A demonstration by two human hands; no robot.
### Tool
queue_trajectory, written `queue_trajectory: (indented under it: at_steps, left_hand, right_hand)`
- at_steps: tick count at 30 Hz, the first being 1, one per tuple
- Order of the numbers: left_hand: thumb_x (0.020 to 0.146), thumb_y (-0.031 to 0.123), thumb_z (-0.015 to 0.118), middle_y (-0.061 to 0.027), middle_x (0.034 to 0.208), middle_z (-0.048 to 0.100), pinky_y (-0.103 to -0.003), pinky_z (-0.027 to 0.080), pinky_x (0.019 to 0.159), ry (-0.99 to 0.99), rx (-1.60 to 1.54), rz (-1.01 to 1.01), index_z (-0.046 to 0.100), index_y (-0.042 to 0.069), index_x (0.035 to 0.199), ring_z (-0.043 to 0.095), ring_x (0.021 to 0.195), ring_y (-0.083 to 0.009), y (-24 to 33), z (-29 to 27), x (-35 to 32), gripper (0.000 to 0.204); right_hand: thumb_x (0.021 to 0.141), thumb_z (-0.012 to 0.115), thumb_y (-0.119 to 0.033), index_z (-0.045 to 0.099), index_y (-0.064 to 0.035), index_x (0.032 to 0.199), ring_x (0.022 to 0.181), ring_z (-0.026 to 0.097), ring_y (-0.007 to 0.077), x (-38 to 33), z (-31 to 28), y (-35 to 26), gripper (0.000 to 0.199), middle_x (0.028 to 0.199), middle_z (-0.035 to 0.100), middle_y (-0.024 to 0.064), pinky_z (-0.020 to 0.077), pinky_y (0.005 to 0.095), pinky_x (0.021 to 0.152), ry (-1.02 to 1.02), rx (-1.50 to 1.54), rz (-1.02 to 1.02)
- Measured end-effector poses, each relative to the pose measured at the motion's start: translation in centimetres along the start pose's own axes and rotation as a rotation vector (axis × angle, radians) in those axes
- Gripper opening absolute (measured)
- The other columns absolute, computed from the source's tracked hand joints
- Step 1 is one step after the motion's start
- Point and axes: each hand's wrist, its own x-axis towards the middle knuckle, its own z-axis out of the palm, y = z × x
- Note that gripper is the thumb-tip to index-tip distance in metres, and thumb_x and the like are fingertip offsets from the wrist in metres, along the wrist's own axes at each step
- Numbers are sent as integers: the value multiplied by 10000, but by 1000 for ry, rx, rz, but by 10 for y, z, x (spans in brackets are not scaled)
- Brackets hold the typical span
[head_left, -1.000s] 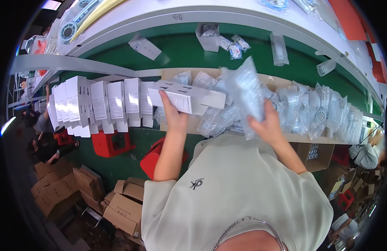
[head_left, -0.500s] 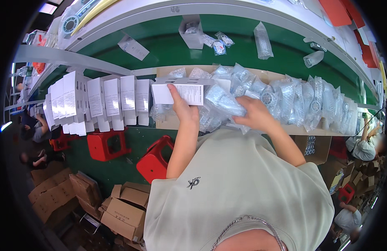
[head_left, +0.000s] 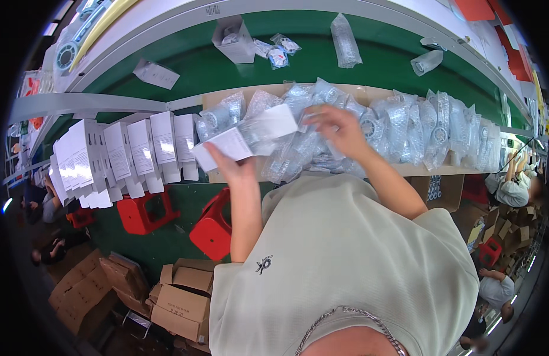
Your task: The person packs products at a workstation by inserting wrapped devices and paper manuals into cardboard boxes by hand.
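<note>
My left hand (head_left: 234, 168) grips a white carton (head_left: 230, 145), tilted, with its open end and a long white flap (head_left: 280, 120) toward the right. Clear bubble wrap shows at the carton's open end; what lies inside is hidden. Just right of the flap, my right hand (head_left: 340, 129) is raised with its fingers apart and slightly blurred, and I see nothing held in it. Below and around both hands lie bubble-wrapped pieces (head_left: 286, 157) in a shallow cardboard tray (head_left: 414, 170). One wrapped piece (head_left: 440, 127) on the right shows a round spoked head on a handle.
To the left stands a row of white cartons (head_left: 129, 154) with flaps open. On the green bench behind are another carton (head_left: 234, 44), small packets (head_left: 278, 57) and a bubble-wrap bag (head_left: 346, 44). Red stools (head_left: 144, 213) and brown boxes (head_left: 182, 302) are on the floor.
The bubble-wrapped piece has left my right hand and wrap now shows at the carton's mouth. My left hand has shifted left and tilted the carton; my right hand has risen.
</note>
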Motion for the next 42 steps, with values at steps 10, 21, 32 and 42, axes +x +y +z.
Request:
queue_trajectory:
  at_steps: [10, 21, 32, 42]
  left_hand:
    - [877, 571, 575, -11, 1332, 531, -481, 376, 1057, 24, -19, -12, 484, 194, 1330, 502, 1223, -261, 2, -12, 5, 596]
    - [909, 584, 519, -13, 1291, 533, -431, 433, 993, 89, 80, 140, 405, 179, 1376, 510, 1210, -219, -22, 20, -11, 628]
    - [964, 494, 485, -80, 1263, 545, -354, 458, 969, -21, 179, 254, 407, 56, 1347, 558, 1146, -235, -49, 39, -29, 586]
    - [914, 405, 618, -123, 1245, 564, -344, 450, 936, -429, 1482, 347, 451, -27, 1297, 577, 1076, -249, -41, 90, 115, 600]
  right_hand:
    - [706, 765, -167, 678, -31, 925, 766, 614, 273, 14, 0, 83, 272, 810, 620, 98, 502, 382, 678, 118, -1110, -231]
    - [795, 755, -116, 608, 17, 798, 688, 614, 108, 18, 24, -25, 198, 770, 631, 58, 478, 285, 571, 141, -321, 233]
    - [820, 737, -104, 635, 42, 989, 788, 639, 100, 38, 60, -1, 245, 871, 670, 74, 518, 266, 708, -76, 383, 474]
    - [839, 668, -308, 623, -26, 953, 687, 594, 454, 108, -84, -19, 307, 712, 629, 229, 474, 501, 609, 394, -1297, 150]
